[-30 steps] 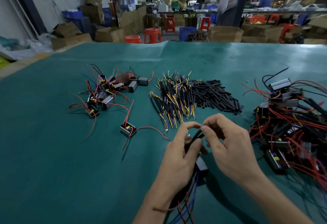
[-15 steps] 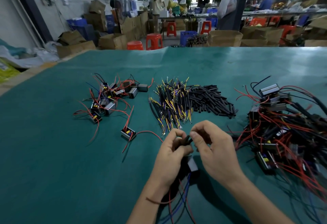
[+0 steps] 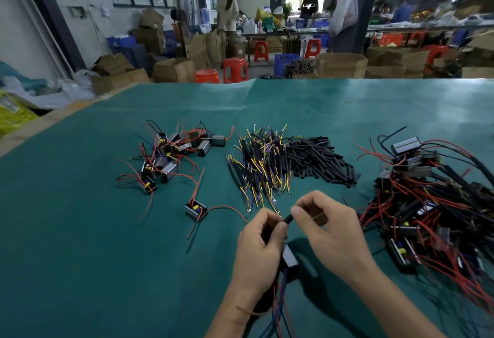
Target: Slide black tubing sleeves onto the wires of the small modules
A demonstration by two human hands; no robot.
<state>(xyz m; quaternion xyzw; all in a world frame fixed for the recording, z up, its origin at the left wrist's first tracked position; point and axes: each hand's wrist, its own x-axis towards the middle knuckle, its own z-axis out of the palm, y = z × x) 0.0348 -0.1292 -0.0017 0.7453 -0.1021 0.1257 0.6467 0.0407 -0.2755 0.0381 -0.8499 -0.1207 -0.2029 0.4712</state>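
Note:
My left hand (image 3: 260, 241) grips the wires of a small black module (image 3: 290, 257) that hangs below its thumb, with red and blue wires trailing toward me. My right hand (image 3: 331, 228) pinches a black tubing sleeve (image 3: 288, 219) between thumb and forefinger, right at my left fingertips. A heap of loose black sleeves (image 3: 318, 161) lies beyond the hands. Beside that heap, to the left, lies a bundle of sleeved yellow and purple wires (image 3: 259, 166). Whether the sleeve is over the wire I cannot tell.
A cluster of modules with red wires (image 3: 171, 153) sits at the left, and one single module (image 3: 196, 209) lies nearer. A big tangle of modules and wires (image 3: 427, 204) fills the right. The green table cover (image 3: 80, 244) spreads around. Boxes, stools and a person stand beyond.
Both hands have kept working together at the sleeve and module. The camera has tilted up, so the hands and piles sit lower in view.

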